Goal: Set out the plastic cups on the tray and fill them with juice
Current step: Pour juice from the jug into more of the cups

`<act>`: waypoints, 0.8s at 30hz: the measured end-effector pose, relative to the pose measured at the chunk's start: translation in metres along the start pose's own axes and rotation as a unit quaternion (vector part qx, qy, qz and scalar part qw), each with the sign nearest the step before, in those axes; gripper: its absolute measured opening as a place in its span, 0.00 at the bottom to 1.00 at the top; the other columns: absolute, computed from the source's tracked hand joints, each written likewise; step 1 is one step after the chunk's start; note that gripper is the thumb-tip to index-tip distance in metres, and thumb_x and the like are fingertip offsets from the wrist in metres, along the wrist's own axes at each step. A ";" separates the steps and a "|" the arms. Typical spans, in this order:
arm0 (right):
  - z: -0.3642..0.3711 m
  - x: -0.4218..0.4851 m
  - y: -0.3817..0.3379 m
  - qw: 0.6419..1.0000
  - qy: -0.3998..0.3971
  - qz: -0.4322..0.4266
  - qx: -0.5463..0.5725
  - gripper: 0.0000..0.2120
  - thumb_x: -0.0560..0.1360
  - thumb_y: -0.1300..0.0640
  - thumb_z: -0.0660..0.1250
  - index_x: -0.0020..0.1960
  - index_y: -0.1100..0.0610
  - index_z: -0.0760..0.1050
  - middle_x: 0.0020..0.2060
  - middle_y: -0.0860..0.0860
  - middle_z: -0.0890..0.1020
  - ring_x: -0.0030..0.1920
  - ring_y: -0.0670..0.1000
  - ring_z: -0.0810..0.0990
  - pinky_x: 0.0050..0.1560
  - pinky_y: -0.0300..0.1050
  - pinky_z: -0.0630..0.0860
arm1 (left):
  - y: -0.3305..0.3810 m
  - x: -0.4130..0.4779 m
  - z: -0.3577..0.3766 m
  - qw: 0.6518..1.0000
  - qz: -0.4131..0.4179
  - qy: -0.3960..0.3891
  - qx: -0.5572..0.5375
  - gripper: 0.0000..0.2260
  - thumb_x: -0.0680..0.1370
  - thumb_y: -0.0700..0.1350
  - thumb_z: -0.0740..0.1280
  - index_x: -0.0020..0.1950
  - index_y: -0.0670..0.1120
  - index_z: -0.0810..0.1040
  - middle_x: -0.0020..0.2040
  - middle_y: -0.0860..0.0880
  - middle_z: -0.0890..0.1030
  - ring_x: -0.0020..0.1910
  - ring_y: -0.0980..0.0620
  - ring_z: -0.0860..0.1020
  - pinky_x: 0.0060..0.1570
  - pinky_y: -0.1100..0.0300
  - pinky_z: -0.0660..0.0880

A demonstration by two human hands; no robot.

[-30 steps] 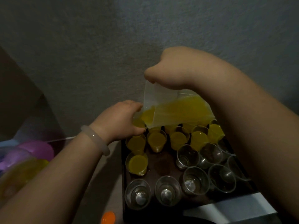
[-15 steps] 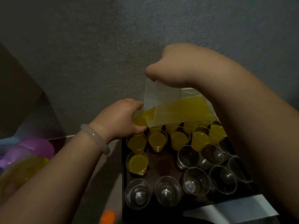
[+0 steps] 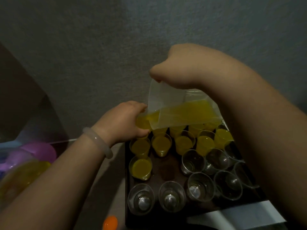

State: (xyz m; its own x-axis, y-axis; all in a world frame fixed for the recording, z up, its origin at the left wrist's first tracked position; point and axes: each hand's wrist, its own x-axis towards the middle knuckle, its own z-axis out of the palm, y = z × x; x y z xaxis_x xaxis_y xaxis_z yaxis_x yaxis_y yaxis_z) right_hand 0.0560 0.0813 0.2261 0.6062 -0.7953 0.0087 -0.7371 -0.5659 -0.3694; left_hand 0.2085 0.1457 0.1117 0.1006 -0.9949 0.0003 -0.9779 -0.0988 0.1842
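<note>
Above, the right hand [image 3: 179,72], fingers curled, grips the top of a tilted translucent plastic jug [image 3: 182,113] of yellow juice. Its lip meets a clear plastic cup [image 3: 144,122] that the left hand [image 3: 126,122] clasps over the far-left corner of the dark rectangular tray [image 3: 166,170]. Juice-filled cups [image 3: 162,144] stand along the tray's far edge and left side; empty clear cups [image 3: 172,195] occupy its near edge and right side.
</note>
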 end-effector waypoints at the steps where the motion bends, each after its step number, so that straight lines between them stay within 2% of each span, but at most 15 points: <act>1: 0.000 0.000 0.002 1.000 0.001 0.004 0.006 0.14 0.74 0.48 0.61 0.33 0.55 0.70 0.30 0.51 0.71 0.30 0.50 0.68 0.29 0.43 0.59 | 0.000 0.000 0.000 1.000 -0.001 -0.001 -0.002 0.35 0.69 0.56 0.74 0.73 0.51 0.66 0.67 0.52 0.72 0.65 0.53 0.71 0.60 0.61 0.69; 9: 0.011 -0.002 0.026 0.991 0.014 0.046 0.125 0.16 0.72 0.48 0.64 0.30 0.56 0.70 0.27 0.51 0.72 0.28 0.51 0.68 0.30 0.43 0.62 | -0.001 -0.004 -0.001 1.000 -0.018 0.003 -0.021 0.35 0.69 0.55 0.74 0.73 0.51 0.65 0.66 0.51 0.73 0.64 0.53 0.72 0.58 0.61 0.70; 14: 0.023 -0.002 0.046 0.969 0.024 0.084 0.231 0.19 0.71 0.48 0.64 0.26 0.56 0.68 0.15 0.48 0.68 0.16 0.45 0.65 0.28 0.43 0.62 | 0.000 -0.008 -0.003 0.999 -0.017 0.015 -0.039 0.32 0.69 0.53 0.74 0.70 0.54 0.68 0.62 0.52 0.75 0.61 0.54 0.73 0.55 0.61 0.71; 17: 0.028 -0.005 0.058 0.948 0.040 0.102 0.299 0.18 0.71 0.50 0.64 0.27 0.57 0.69 0.15 0.47 0.68 0.16 0.46 0.64 0.28 0.44 0.62 | -0.001 -0.011 -0.003 0.998 -0.013 0.029 -0.053 0.31 0.69 0.54 0.74 0.70 0.55 0.68 0.60 0.52 0.76 0.57 0.56 0.73 0.52 0.61 0.71; 20: 0.031 -0.009 0.069 0.923 0.067 0.121 0.358 0.17 0.71 0.50 0.64 0.27 0.57 0.68 0.16 0.49 0.68 0.18 0.49 0.64 0.28 0.44 0.61 | -0.001 -0.013 -0.003 0.996 -0.025 0.049 -0.065 0.36 0.68 0.55 0.74 0.73 0.53 0.65 0.60 0.53 0.76 0.55 0.58 0.73 0.51 0.64 0.69; 24: 0.035 -0.012 0.083 0.899 0.088 0.136 0.406 0.17 0.71 0.51 0.63 0.26 0.56 0.67 0.19 0.50 0.68 0.19 0.49 0.63 0.28 0.45 0.60 | -0.002 -0.015 -0.004 0.995 -0.046 0.068 -0.054 0.43 0.67 0.57 0.75 0.77 0.50 0.58 0.64 0.52 0.75 0.59 0.55 0.74 0.55 0.63 0.70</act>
State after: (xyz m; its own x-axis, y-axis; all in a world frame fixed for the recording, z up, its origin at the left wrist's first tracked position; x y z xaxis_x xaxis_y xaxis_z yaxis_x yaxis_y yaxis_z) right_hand -0.0021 0.0518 0.1632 0.3274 -0.9427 -0.0634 -0.3463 -0.0573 -0.9364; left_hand 0.2097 0.1613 0.1153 0.2190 -0.9695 0.1103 -0.9391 -0.1787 0.2936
